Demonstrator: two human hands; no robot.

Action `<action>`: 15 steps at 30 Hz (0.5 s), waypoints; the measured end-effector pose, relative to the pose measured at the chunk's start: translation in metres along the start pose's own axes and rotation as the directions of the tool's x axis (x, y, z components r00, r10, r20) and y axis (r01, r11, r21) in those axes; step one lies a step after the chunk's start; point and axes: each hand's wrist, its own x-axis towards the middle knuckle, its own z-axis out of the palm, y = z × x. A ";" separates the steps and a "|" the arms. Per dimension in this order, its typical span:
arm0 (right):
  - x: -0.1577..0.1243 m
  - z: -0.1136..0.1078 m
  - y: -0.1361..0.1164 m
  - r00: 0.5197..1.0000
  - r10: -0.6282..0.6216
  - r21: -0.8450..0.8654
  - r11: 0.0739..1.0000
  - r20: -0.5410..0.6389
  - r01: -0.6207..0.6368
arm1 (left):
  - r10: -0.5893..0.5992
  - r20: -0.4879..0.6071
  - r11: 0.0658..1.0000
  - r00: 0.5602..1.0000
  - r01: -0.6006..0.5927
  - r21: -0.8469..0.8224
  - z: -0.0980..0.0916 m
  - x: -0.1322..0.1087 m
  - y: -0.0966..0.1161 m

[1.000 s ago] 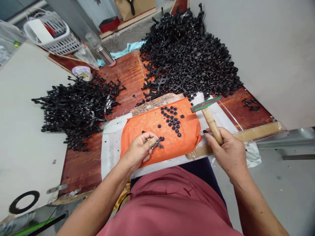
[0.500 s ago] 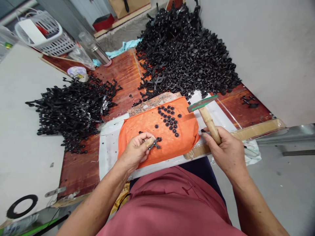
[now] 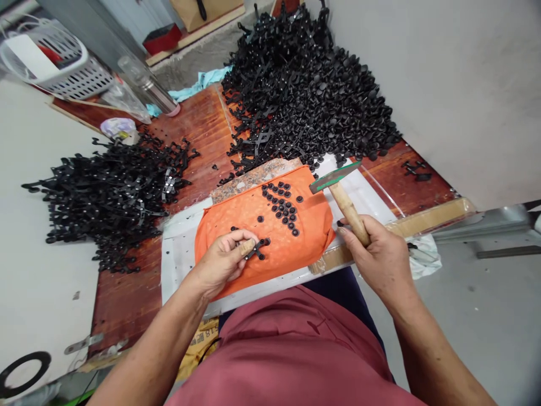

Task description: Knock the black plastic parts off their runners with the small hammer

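My left hand [image 3: 226, 256] pinches a small black X-shaped plastic part [image 3: 257, 250] over the orange cloth [image 3: 232, 211], which wraps a stone slab [image 3: 256, 179]. My fingers cover some of the part. Several round black pieces [image 3: 285, 211] stand in a cluster on the cloth to its right. My right hand [image 3: 380, 254] is wrapped round the wooden handle of a hammer [image 3: 349, 206]. The hammer's head, partly green, is raised near the cloth's right edge. A small black piece [image 3: 340, 224] shows at my right fingertips.
A big heap of black parts [image 3: 304, 96] covers the back of the reddish wooden table [image 3: 198, 121]. Another black heap [image 3: 110, 197] lies to the left. A white basket [image 3: 80, 73] and a clear bottle [image 3: 147, 84] stand at the back left.
The whole view has shifted slightly, so the scene sits a little further left. Both hands keep their holds, with hardly any movement against the orange cloth.
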 end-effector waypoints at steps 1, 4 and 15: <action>0.000 0.000 0.000 1.000 -0.002 -0.005 1.000 -0.002 0.002 | -0.012 0.013 1.000 1.000 0.012 0.008 -0.001 0.000 0.001; 0.001 -0.002 0.000 1.000 0.001 -0.011 1.000 -0.013 -0.001 | -0.040 0.019 0.999 0.999 0.039 0.032 -0.004 -0.001 0.004; -0.019 0.015 -0.061 0.935 -0.140 0.316 0.948 0.326 0.032 | -0.056 -0.051 0.998 0.997 0.058 0.035 -0.001 0.000 0.006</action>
